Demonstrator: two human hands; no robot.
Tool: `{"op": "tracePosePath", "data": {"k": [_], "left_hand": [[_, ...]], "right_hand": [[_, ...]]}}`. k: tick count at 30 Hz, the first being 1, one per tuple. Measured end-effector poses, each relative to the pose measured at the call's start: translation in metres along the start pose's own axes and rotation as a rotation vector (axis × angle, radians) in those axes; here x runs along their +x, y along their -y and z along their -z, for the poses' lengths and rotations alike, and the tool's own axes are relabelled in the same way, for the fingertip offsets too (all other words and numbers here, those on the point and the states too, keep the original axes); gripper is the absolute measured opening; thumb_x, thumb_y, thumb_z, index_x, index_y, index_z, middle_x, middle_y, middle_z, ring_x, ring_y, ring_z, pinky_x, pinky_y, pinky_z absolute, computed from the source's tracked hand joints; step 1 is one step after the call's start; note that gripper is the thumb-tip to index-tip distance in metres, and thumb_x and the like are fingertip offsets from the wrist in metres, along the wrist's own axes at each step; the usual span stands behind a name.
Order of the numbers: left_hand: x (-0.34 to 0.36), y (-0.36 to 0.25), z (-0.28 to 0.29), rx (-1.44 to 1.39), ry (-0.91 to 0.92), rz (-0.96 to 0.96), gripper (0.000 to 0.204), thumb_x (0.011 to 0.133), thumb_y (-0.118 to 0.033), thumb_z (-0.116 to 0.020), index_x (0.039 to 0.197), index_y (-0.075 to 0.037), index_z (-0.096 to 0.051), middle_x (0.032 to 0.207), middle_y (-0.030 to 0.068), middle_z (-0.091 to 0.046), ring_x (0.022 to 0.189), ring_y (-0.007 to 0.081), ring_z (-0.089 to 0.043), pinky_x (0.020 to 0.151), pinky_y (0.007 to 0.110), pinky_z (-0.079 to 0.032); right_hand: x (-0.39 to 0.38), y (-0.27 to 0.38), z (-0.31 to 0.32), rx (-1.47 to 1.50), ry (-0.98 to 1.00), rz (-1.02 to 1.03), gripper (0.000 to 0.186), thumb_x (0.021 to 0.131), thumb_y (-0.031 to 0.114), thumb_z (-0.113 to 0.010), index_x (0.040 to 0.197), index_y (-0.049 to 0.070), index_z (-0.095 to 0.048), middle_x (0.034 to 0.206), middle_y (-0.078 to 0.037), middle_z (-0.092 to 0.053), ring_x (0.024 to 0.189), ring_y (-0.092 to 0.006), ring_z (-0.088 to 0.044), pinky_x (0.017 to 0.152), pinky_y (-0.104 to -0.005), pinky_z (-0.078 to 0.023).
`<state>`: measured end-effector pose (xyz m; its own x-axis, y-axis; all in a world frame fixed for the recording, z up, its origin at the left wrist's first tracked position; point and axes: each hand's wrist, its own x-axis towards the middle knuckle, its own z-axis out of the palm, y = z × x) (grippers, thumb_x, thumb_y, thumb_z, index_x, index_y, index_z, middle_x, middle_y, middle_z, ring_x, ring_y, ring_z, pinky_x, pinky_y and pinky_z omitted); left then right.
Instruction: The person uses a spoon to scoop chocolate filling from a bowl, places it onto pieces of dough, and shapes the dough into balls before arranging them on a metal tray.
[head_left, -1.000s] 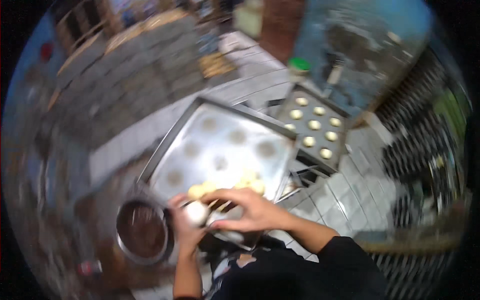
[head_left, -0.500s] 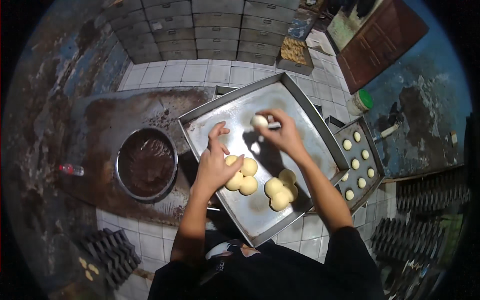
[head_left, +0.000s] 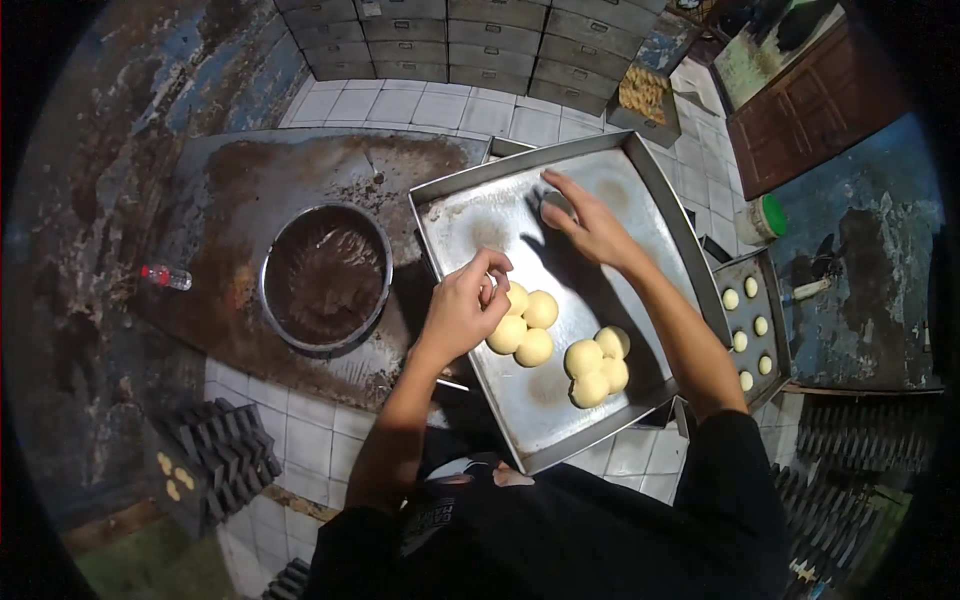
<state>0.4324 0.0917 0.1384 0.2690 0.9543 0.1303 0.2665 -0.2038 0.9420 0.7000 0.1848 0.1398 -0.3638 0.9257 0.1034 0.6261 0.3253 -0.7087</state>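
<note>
A large metal tray [head_left: 550,400] lies tilted before me, with two clusters of smooth yellow dough balls on it. Over the left cluster [head_left: 535,347], my left hand [head_left: 465,310] has its fingers curled in, and whatever they may hold is hidden. To the right and nearer me sits the second cluster [head_left: 597,368]. Higher over the tray, my right hand [head_left: 597,230] has thumb and fingers around a small round object [head_left: 557,208], greyish in shadow; its kind is unclear. The palm covers part of it.
On the worn table stands a metal bowl [head_left: 268,280] coated with dark brown paste; a small red-capped bottle [head_left: 167,277] lies left of it. A smaller tray [head_left: 783,345] with round dough pieces is at right, near a green-lidded tub [head_left: 765,218]. Stacked metal drawers [head_left: 490,40] line the back.
The right hand has moved left and farther over the tray with the small round object, relative to the dough. My left hand's spread fingers have curled in. The whole view has shifted.
</note>
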Motion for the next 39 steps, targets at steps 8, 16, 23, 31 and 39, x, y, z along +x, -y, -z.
{"op": "tracePosePath", "data": {"k": [8,16,23,31,39], "left_hand": [[0.004,-0.008,-0.004,-0.089,0.587,0.014,0.017,0.093,-0.004,-0.053,0.107,0.000,-0.062,0.088,0.0111,-0.071,0.079,0.0177,-0.068,0.073,0.033,-0.054],[0.003,0.005,-0.028,0.185,0.600,0.025,0.017,0.101,-0.014,-0.052,0.110,-0.001,-0.059,0.094,0.0214,-0.070,0.090,0.0371,-0.070,0.081,0.040,-0.054],[-0.053,-0.049,0.030,-0.762,0.283,0.208,0.057,0.116,-0.045,-0.032,0.109,0.000,-0.066,0.103,0.0099,-0.069,0.093,0.0136,-0.065,0.086,0.028,-0.052],[-0.069,-0.040,0.105,-0.637,-0.291,-0.019,0.046,0.114,-0.038,-0.050,0.080,-0.007,-0.049,0.070,-0.0057,-0.042,0.067,0.0040,-0.040,0.057,0.026,-0.032],[-0.085,0.010,0.207,-0.978,-0.095,0.150,0.035,0.111,-0.035,-0.044,0.097,-0.006,-0.057,0.089,-0.0011,-0.054,0.084,0.0066,-0.056,0.078,0.022,-0.044]], "right_hand": [[-0.150,0.096,-0.028,-0.497,0.257,0.244,0.023,0.086,0.023,-0.075,0.104,0.009,-0.072,0.101,-0.008,-0.071,0.100,-0.0276,-0.067,0.088,-0.0393,-0.053],[-0.136,0.121,-0.020,-0.033,0.474,-0.094,0.032,0.083,0.019,-0.074,0.108,0.001,-0.068,0.099,-0.008,-0.069,0.089,-0.0203,-0.067,0.080,-0.0352,-0.054],[-0.149,0.206,-0.057,0.436,-0.208,-0.326,0.026,0.087,0.005,-0.079,0.111,-0.003,-0.074,0.104,-0.008,-0.076,0.094,-0.0130,-0.072,0.078,-0.0279,-0.061],[-0.068,0.293,-0.163,0.724,-0.514,-0.196,0.016,0.093,0.008,-0.075,0.100,-0.002,-0.063,0.091,-0.004,-0.069,0.086,-0.0080,-0.064,0.077,-0.0237,-0.051],[-0.006,0.330,-0.204,0.803,-0.419,-0.291,0.024,0.106,0.016,-0.066,0.102,-0.006,-0.074,0.089,-0.002,-0.074,0.082,-0.0043,-0.064,0.071,-0.0212,-0.051]]}}
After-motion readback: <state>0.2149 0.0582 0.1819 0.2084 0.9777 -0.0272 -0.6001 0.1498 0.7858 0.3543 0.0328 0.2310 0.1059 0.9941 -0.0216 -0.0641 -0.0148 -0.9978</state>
